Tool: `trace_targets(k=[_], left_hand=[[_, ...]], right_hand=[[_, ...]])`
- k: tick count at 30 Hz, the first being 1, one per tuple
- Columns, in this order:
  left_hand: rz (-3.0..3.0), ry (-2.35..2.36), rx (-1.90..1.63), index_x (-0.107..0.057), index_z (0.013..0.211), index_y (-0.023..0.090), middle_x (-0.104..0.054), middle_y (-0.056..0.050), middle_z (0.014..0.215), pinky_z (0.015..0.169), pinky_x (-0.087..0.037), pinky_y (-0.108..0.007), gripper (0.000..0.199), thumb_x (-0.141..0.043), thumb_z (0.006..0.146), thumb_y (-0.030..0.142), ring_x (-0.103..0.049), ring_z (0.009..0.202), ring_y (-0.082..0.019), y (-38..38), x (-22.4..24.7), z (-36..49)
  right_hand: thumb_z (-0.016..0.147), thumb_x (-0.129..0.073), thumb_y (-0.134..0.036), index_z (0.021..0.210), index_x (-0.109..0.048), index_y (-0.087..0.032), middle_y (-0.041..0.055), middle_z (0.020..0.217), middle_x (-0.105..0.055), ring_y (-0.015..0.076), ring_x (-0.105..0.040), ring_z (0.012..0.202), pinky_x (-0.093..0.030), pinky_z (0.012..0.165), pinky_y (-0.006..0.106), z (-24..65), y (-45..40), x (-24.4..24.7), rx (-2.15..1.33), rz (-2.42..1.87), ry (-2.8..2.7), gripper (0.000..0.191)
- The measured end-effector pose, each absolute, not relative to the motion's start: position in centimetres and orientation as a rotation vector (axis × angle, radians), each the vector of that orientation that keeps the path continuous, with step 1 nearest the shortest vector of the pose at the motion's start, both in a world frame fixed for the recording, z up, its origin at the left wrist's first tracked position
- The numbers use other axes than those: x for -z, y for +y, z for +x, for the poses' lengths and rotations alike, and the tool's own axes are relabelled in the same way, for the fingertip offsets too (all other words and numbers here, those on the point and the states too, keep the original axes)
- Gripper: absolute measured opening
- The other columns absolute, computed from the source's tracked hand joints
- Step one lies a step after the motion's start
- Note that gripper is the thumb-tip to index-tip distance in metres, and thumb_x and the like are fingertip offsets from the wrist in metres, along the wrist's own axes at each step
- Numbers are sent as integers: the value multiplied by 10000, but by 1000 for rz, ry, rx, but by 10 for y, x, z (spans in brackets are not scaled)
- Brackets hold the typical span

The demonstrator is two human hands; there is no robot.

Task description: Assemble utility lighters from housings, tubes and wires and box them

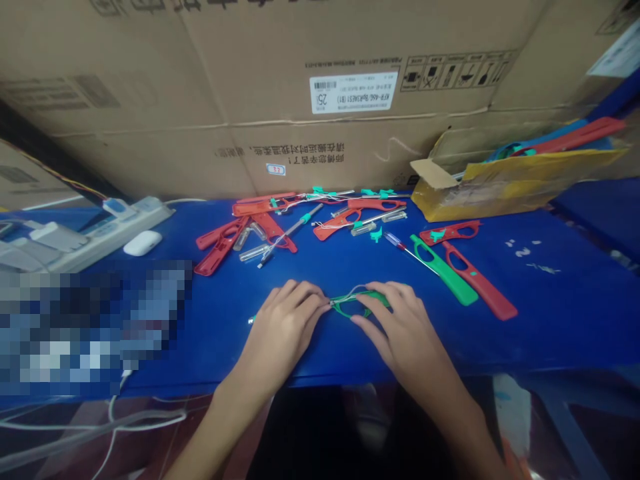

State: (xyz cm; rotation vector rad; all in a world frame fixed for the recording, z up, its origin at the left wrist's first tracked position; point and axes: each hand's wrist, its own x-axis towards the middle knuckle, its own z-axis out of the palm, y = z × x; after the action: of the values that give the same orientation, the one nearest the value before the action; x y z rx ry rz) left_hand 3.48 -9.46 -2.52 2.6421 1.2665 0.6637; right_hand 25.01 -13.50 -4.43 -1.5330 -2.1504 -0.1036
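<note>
A green lighter-shaped casing half (376, 301) lies low over the blue table, between my two hands, with a thin pale wire looping over it. My left hand (295, 313) pinches the casing's left end and the metal piece there, fingertips together. My right hand (395, 313) holds the casing's right part, thumb below and fingers above. Its fingers cover some of the parts inside. Beyond my right hand, a green casing half (453, 280), a red casing half (483, 283) and a screwdriver (413, 253) lie on the table.
Red casings (220, 250), clear tubes (254, 252), metal rods and green triggers (377, 234) are scattered along the back of the blue table (565, 320). An open carton (500, 183) of casings stands at back right. A power strip (120, 230) and white earphone case (143, 243) are left.
</note>
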Motion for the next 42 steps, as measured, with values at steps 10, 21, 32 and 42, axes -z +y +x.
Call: trace_targets(k=[10,21,32,42], left_hand=[[2641,1349,-758,-661,1041,205,-697,-20,1065,798,-404,-366,144,-529,1046,261,-577,936,-204,-100,29,31],[2541,1466,-742,-633,1011,222,-687,-15,1071,822,-394,-383,108,-542,1034,273,-575,951,-216,-99,29,31],[2665,1525,-491,-636,1039,210,-681,-48,1063,854,-425,-400,140,-503,1037,253,-592,983,-243,-75,17,33],[2668,1048,-317,-627,1268,217,-710,-77,1206,853,-523,-325,400,-606,976,490,-694,1033,-224,1,-60,26]], right_hand=[[1004,-563,-370,1241,-602,-172,144,1358,-628,300,-570,1225,-504,999,505,252,-142,46,-47,-1502,-1985,311],[1010,-521,-336,1156,-709,-154,160,1179,-670,319,-596,1132,-491,995,498,307,-31,-14,147,-1413,-2399,300],[923,-642,-504,1132,-758,-207,124,1082,-647,286,-600,1029,-513,916,450,344,21,2,4,-1287,-2531,382],[971,-582,-417,1110,-706,-201,64,937,-691,211,-632,872,-484,790,353,329,10,-2,-100,-1277,-2438,285]])
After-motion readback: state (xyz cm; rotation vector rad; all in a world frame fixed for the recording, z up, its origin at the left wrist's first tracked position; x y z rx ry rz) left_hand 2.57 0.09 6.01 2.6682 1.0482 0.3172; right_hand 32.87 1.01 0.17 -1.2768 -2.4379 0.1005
